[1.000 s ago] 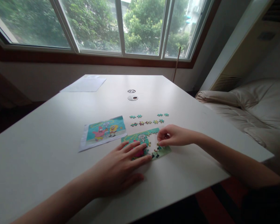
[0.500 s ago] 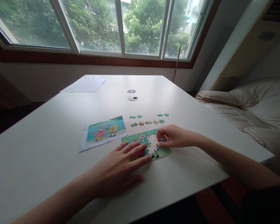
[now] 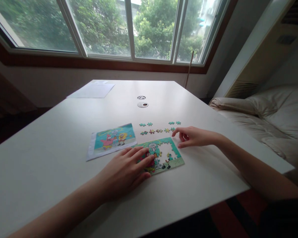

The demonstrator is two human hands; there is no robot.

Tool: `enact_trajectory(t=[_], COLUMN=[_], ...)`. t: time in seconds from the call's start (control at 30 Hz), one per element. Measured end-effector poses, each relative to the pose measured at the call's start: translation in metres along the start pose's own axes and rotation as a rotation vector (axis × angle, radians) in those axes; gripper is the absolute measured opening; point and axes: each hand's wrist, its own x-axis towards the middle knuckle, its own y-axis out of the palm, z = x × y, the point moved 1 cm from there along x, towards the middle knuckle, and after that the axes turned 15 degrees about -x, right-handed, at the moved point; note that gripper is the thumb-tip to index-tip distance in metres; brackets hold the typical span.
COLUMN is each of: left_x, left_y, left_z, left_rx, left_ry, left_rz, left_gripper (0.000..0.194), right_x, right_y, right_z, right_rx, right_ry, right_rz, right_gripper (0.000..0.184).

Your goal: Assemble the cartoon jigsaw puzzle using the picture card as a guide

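A cartoon jigsaw puzzle point(image 3: 176, 162) lies on the white table, with a white gap right of its middle. My left hand point(image 3: 130, 168) rests flat on the puzzle's left part, fingers stretched out, and hides some of its picture. Just off the puzzle's upper right edge is my right hand point(image 3: 192, 136), its index finger and thumb apart with nothing between them. Several loose puzzle pieces point(image 3: 159, 131) lie in rows beyond the puzzle, the nearest close to my right fingertips. Left of the puzzle is a printed picture point(image 3: 114, 138) of the same cartoon figures.
Two round cable-hole covers point(image 3: 142, 104) sit in the table top point(image 3: 64, 132) farther back. White paper sheets point(image 3: 91, 90) lie at the far left corner. A pale sofa point(image 3: 260, 122) stands to the right, and a window point(image 3: 101, 29) is beyond the table.
My right hand has drawn up and right, from over the puzzle's gap to beside its upper right edge. My left hand stays on the puzzle, its fingers slightly drawn back.
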Motion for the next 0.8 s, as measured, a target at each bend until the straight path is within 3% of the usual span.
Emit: enact_trajectory(t=[0.57, 0.8], left_x=[-0.001, -0.002], left_y=[0.000, -0.001], left_z=[-0.003, -0.004], left_rx=[0.014, 0.002], left_ry=[0.014, 0.026], left_rz=[0.000, -0.016], left_gripper=[0.038, 0.039], right_x=[-0.001, 0.005], right_y=[0.001, -0.008], right_z=[0.006, 0.007], right_rx=[0.003, -0.067], right_ry=[0.008, -0.006], right_rz=[0.053, -0.074], right_gripper=[0.053, 0.033])
